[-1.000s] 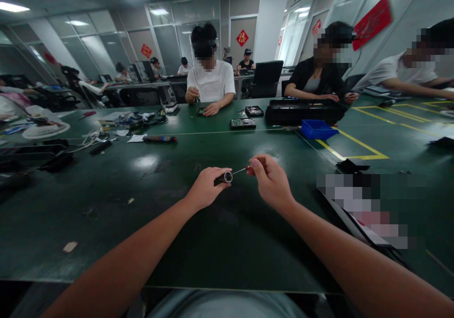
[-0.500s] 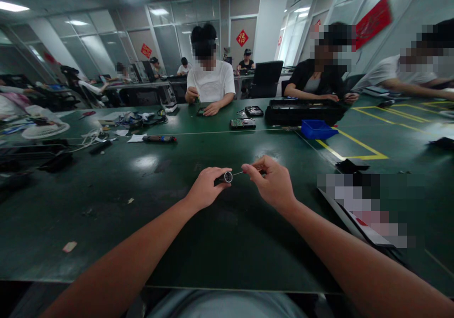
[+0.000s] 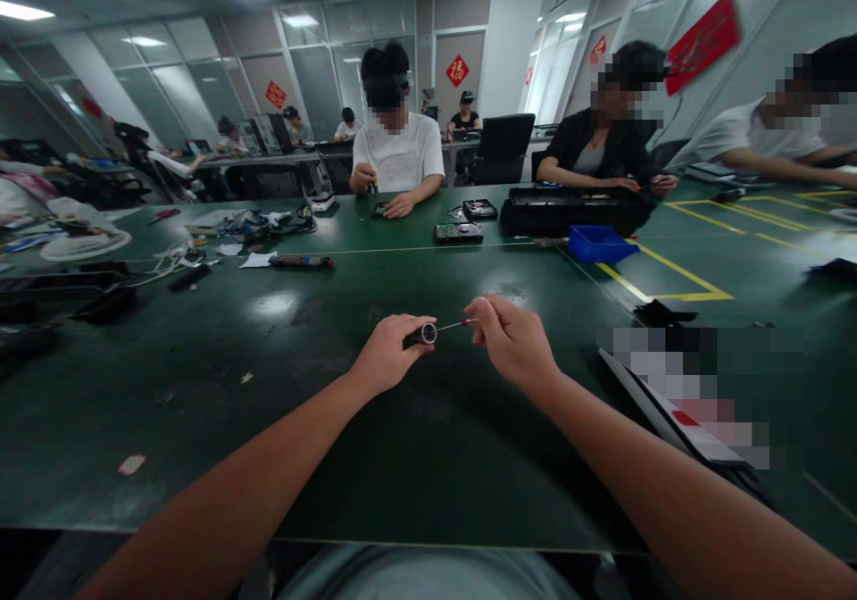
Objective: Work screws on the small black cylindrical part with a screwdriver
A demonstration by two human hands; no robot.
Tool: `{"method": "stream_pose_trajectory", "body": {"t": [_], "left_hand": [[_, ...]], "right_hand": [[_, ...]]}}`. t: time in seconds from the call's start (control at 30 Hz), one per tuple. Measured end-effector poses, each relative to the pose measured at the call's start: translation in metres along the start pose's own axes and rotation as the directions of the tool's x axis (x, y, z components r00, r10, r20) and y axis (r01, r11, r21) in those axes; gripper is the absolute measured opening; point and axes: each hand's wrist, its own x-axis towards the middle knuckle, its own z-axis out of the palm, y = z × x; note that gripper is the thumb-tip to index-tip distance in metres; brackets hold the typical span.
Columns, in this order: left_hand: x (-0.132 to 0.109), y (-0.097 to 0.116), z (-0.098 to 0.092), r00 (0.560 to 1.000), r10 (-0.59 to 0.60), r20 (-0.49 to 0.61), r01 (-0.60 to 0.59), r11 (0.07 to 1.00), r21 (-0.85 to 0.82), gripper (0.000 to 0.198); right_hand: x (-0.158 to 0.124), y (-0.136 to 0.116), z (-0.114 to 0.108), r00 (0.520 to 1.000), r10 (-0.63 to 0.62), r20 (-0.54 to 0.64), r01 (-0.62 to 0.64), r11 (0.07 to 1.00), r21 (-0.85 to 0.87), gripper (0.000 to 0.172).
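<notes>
My left hand (image 3: 394,353) is closed around a dark cylinder with a round silver rim (image 3: 428,334), perhaps a small flashlight. Its rim end faces me and its far part is hidden by my fingers. My right hand (image 3: 515,341) pinches a thin screwdriver (image 3: 453,325), whose red collar shows by the thumb and whose slim metal shaft points left. The shaft's tip meets or lies just behind the cylinder's rim; I cannot tell which. Both hands are above the dark green table (image 3: 428,484).
A dark pen-shaped tool (image 3: 301,262) lies ahead to the left, near tangled cables (image 3: 261,223). Opened hard drives (image 3: 459,232), a long black casing (image 3: 576,211) and a blue bin (image 3: 601,244) are farther ahead. A co-worker (image 3: 396,154) sits opposite. A flat white item (image 3: 669,408) lies right.
The fingers of my right hand have shifted on the screwdriver, so more of its red collar shows. My left hand and the cylinder have barely moved.
</notes>
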Motion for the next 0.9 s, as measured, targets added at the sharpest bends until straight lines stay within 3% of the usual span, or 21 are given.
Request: {"method": "stream_pose_trajectory", "body": {"t": [0.07, 0.13, 0.37, 0.5, 0.6, 0.7, 0.9], "left_hand": [[0.000, 0.000, 0.000, 1.000, -0.005, -0.006, 0.005, 1.000, 0.001, 0.041], [0.000, 0.001, 0.000, 1.000, -0.009, -0.004, 0.009, 1.000, 0.002, 0.040], [0.001, 0.003, -0.002, 1.000, -0.019, -0.005, 0.019, 1.000, -0.006, 0.039], [0.002, 0.003, -0.001, 1.000, 0.002, 0.006, -0.002, 1.000, 0.002, 0.039], [0.002, 0.003, 0.000, 1.000, 0.007, -0.001, -0.007, 1.000, 0.007, 0.041], [0.002, 0.004, -0.001, 1.000, -0.004, -0.013, 0.005, 1.000, 0.009, 0.040], [0.005, 0.001, -0.005, 0.996, 0.068, -0.064, -0.069, 0.998, -0.001, 0.041]], "right_hand": [[0.001, -0.001, 0.000, 1.000, 0.005, -0.016, -0.006, 0.997, -0.083, 0.041], [0.001, -0.003, 0.000, 1.000, -0.013, -0.025, 0.010, 0.992, -0.122, 0.037], [-0.003, -0.005, -0.001, 0.998, -0.061, 0.031, 0.063, 0.997, -0.050, 0.026], [-0.005, -0.005, 0.001, 0.998, -0.054, -0.020, 0.054, 0.999, -0.008, 0.024], [-0.004, -0.002, 0.007, 0.995, 0.011, -0.104, 0.005, 0.989, 0.145, 0.022], [-0.002, 0.002, 0.012, 0.988, 0.131, -0.080, -0.093, 0.925, 0.368, 0.022], [0.006, 0.017, 0.021, 0.928, 0.373, -0.009, -0.263, 0.671, 0.694, 0.028]]}}
